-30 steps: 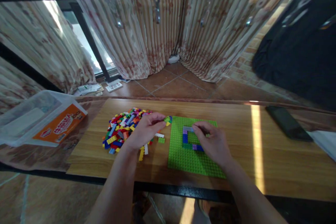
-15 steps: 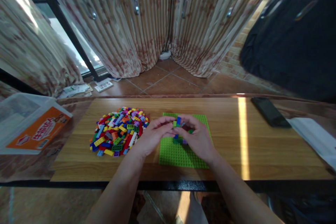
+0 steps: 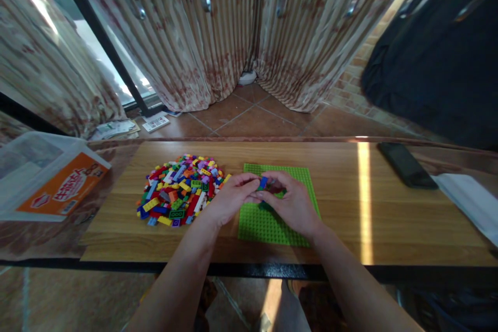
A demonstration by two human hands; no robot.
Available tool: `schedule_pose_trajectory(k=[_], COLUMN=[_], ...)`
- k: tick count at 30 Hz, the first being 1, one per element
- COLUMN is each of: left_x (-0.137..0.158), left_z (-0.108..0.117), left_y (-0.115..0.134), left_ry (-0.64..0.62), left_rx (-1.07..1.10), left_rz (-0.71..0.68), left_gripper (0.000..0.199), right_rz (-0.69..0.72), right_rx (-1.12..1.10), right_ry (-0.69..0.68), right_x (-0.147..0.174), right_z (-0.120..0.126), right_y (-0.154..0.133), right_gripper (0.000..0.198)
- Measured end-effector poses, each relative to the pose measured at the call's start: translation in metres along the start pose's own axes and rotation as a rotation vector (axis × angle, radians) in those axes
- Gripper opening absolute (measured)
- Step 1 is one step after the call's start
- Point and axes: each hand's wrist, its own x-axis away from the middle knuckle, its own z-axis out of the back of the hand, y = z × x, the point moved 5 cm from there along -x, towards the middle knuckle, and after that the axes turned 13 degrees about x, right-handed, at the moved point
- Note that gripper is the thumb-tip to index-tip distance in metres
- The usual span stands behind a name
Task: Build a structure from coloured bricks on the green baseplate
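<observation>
My left hand (image 3: pixel 233 196) and my right hand (image 3: pixel 292 201) meet over the light green baseplate (image 3: pixel 272 229). Between their fingertips is a small blue toy brick (image 3: pixel 263 182), gripped from both sides. The fingers of each hand are closed in a pinch and cover most of what they hold. Below and behind the right fingers, dark green bricks (image 3: pixel 265 206) show in part; whether they are fixed to the baseplate or joined to the blue brick I cannot tell.
A heap of mixed toy bricks (image 3: pixel 182 192) lies left of the baseplate on the wooden table (image 3: pixel 342 202). Farther left stands a clear plastic box (image 3: pixel 42 148) with an orange label. A black phone (image 3: pixel 406 165) and a white sheet (image 3: pixel 465 202) are at the right.
The light green brick seen beside the blue one is now hidden by my left fingers. Both hands have drawn slightly closer together. The whole view has shifted a little.
</observation>
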Motion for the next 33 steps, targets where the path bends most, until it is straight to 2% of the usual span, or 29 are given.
schedule_pose_trajectory(k=[12,20,25,29,33], left_x=[-0.001,-0.001,-0.001,-0.003,-0.003], left_z=[-0.004,-0.005,-0.004,0.0,-0.001], left_y=[-0.009,-0.014,-0.011,-0.005,0.002], left_ry=[-0.031,0.005,0.054,0.103,0.072], left_rx=[0.157,0.25,0.293,0.315,0.281], left_rz=[0.04,0.048,0.062,0.013,-0.062], left_gripper=[0.037,0.028,0.018,0.013,0.012], right_rz=[-0.033,-0.059,-0.111,-0.145,-0.328], right_rx=[0.028,-0.009,-0.197,-0.365,-0.707], right_ry=[0.057,0.065,0.077,0.137,0.155], right_x=[0.001,0.002,0.003,-0.002,-0.007], right_z=[0.003,0.003,0.002,0.006,0.009], right_y=[0.0,0.0,0.002,0.006,0.018], right_gripper=[0.023,0.023,0.027,0.027,0.024])
